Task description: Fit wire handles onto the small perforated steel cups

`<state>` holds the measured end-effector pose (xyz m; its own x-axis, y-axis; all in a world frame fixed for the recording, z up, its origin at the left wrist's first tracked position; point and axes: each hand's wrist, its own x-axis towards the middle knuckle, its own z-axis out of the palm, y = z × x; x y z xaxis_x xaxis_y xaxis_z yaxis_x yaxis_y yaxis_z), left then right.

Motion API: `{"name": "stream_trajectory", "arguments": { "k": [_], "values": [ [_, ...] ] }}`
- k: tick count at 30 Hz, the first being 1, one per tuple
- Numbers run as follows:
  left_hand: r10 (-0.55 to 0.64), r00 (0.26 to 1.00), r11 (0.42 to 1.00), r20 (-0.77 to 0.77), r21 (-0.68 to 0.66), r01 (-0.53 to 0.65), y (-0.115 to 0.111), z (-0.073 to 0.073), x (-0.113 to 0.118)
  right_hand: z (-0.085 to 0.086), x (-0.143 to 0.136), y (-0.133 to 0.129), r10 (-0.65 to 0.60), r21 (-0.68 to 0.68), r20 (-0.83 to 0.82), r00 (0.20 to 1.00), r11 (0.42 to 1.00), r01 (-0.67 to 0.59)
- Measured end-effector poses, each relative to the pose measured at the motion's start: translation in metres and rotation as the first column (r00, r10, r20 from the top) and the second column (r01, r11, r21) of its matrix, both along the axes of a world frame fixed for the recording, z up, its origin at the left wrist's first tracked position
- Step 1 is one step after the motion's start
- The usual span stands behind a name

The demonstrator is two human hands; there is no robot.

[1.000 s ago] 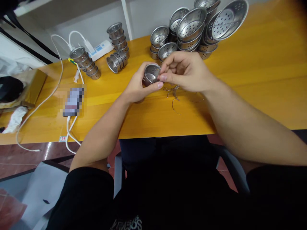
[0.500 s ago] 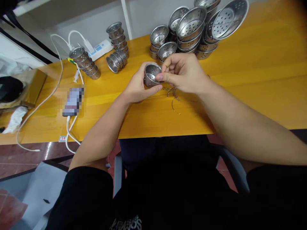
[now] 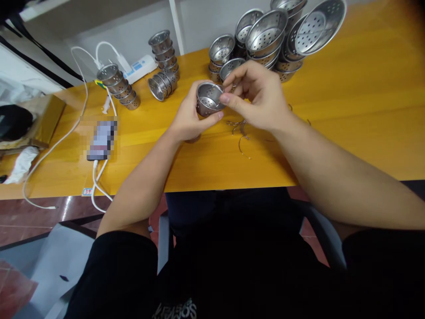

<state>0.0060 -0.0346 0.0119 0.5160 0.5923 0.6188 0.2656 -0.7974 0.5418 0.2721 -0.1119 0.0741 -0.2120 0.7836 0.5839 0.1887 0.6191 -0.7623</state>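
Note:
My left hand [image 3: 189,116] is wrapped round a small perforated metal strainer basket [image 3: 206,98], held tilted above the table with its mouth facing up. At the basket's right rim my right hand [image 3: 254,95] is closed in a pinch, thumb and forefinger together. A thin metal wire [image 3: 218,105] shows at those fingertips, inside the basket; most of it is hidden by the fingers. Below my right hand several thin curved wires [image 3: 245,138] lie loose on the wooden table [image 3: 212,170].
Stacks of larger perforated baskets [image 3: 267,33] stand at the back right. Smaller baskets are stacked upright [image 3: 162,48], on their side [image 3: 161,86] and at the left [image 3: 116,84]. A phone [image 3: 102,141] with a white cable [image 3: 96,177] and a power strip [image 3: 141,68] lie left.
The basket has risen slightly and tipped to the left in my left hand. My right hand has moved a little upward, its fingers still pinched at the rim.

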Motion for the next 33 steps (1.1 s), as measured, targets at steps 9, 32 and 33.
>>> {"name": "stream_trajectory", "arguments": {
  "k": [9, 32, 33],
  "values": [
    [0.031, 0.999, 0.999, 0.012, -0.006, -0.031, 0.002, 0.003, -0.003, -0.003, 0.01, 0.002, 0.053, 0.058, 0.16, 0.986, 0.996, -0.063],
    [0.1, 0.994, 0.992, -0.054, -0.072, -0.104, 0.007, 0.024, -0.029, -0.008, 0.01, 0.001, 0.005, -0.023, 0.343, 0.939, 1.0, 0.004],
    [0.11, 0.992, 0.989, -0.067, -0.096, -0.116, 0.008, 0.025, -0.031, -0.008, 0.009, 0.001, 0.01, -0.025, 0.348, 0.937, 1.0, -0.002]
  ]
}}
